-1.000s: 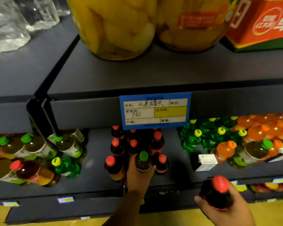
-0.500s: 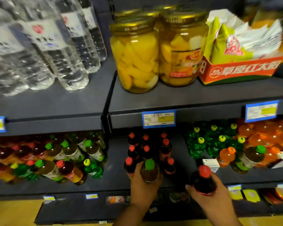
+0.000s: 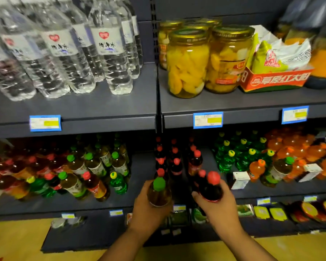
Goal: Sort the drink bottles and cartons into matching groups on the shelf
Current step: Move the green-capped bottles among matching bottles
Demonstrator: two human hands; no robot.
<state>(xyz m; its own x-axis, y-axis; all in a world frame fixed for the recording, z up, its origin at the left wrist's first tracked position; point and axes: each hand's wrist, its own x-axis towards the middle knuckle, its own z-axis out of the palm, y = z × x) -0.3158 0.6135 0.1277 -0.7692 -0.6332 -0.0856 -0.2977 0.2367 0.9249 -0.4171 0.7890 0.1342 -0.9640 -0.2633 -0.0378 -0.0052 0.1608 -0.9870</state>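
a green-capped bottle of amber drink sits low in the centre of the frame, in front of the edge of the middle shelf, with the left grip wrapped around its body from below. just to its right, a red-capped dark bottle is grasped the same way by the right grip, fingers curled around the lower body. the two bottles are near each other but apart, both upright with caps toward the camera. right behind them, at the centre of the shelf, stand rows of red-capped dark bottles running back into shadow. to the right are green bottles with yellow caps, then orange bottles, with a small white carton in front of them. to the left lies a mixed cluster: green-capped tea bottles among red-capped and yellow-capped ones. a blue price tag hangs on the shelf edge above. on the upper shelf, clear water bottles fill the upper left, jars of yellow fruit stand at the centre, and an orange box of packets sits to the right.
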